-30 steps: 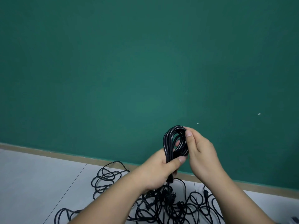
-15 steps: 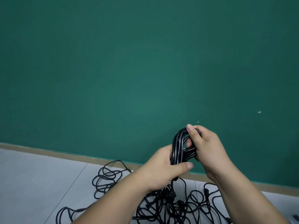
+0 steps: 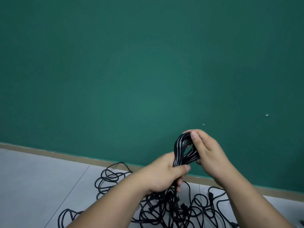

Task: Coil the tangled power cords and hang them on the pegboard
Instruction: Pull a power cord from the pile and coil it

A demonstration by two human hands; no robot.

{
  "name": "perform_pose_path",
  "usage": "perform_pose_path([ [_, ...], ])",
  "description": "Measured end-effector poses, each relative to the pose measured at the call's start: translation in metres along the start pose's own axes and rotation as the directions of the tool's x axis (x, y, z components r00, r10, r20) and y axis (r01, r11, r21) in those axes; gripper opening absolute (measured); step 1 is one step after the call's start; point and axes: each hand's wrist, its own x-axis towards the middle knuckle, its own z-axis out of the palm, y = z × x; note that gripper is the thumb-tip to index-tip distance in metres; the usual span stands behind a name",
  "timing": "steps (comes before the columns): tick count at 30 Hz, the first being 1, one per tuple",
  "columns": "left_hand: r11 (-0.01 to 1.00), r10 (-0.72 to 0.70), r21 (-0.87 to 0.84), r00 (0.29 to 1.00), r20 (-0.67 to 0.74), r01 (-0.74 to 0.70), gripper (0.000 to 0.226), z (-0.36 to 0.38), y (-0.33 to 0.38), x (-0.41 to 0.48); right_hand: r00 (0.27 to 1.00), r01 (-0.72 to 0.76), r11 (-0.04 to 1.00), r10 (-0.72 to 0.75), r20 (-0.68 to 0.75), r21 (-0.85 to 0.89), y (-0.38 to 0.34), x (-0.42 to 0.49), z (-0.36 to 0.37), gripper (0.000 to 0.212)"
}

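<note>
A black power cord, coiled into a narrow bundle of loops (image 3: 181,148), stands upright in front of the green wall. My left hand (image 3: 162,175) is clenched around the lower part of the bundle, thumb across the strands. My right hand (image 3: 209,150) grips the top and right side of the loop, thumb pressed on its upper bend. Below the hands a tangle of black cords (image 3: 172,206) with several plugs lies spread on the floor. No pegboard is in view.
A plain green wall (image 3: 131,71) fills most of the view, with a tan baseboard (image 3: 49,153) along its foot. Pale grey floor tiles (image 3: 36,181) stretch to the left. Two small white marks (image 3: 266,115) dot the wall at right.
Both hands have shifted a little to the right with the coil. My right hand has moved from beside the loop to gripping over its top, and the loop has tilted and narrowed.
</note>
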Motion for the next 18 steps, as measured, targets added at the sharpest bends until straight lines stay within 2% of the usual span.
perform_pose_path([
  [3,0.988,0.018,-0.148,0.986,-0.163,-0.042,0.010,-0.006,0.000,0.002,0.995,-0.073,0.990,0.064,0.076,0.124,0.001,-0.006,0.004,0.046],
  [5,0.953,0.010,-0.285,0.956,-0.293,-0.097,0.014,-0.012,0.006,0.003,0.972,-0.154,0.986,0.140,0.191,0.065,0.007,-0.008,0.006,0.059],
  [8,0.863,-0.023,-0.463,0.900,-0.436,-0.202,0.017,-0.019,0.014,0.002,0.872,-0.238,0.968,0.250,0.422,-0.082,0.012,-0.013,0.014,0.071],
  [10,0.816,-0.026,-0.505,0.855,-0.519,-0.282,0.016,-0.025,0.018,0.002,0.809,-0.250,0.962,0.271,0.521,-0.113,0.013,-0.016,0.022,0.068],
  [12,0.749,-0.005,-0.533,0.802,-0.598,-0.393,0.016,-0.032,0.022,0.002,0.777,-0.263,0.956,0.290,0.558,-0.131,0.018,-0.016,0.028,0.068],
  [14,0.664,0.011,-0.552,0.746,-0.666,-0.504,0.016,-0.041,0.028,0.001,0.759,-0.133,0.947,0.287,0.585,-0.293,0.028,-0.016,0.032,0.052],
  [15,0.654,0.014,-0.532,0.712,-0.702,-0.538,0.017,-0.047,0.029,0.000,0.738,-0.044,0.919,0.295,0.607,-0.393,0.032,-0.016,0.032,0.038],
  [17,0.716,0.011,-0.429,0.623,-0.782,-0.550,0.019,-0.060,0.026,-0.001,0.708,0.044,0.867,0.324,0.627,-0.497,0.038,-0.016,0.033,0.019],
  [18,0.769,0.005,-0.362,0.571,-0.821,-0.527,0.019,-0.066,0.022,-0.002,0.713,0.054,0.860,0.323,0.622,-0.508,0.036,-0.015,0.031,0.019],
])
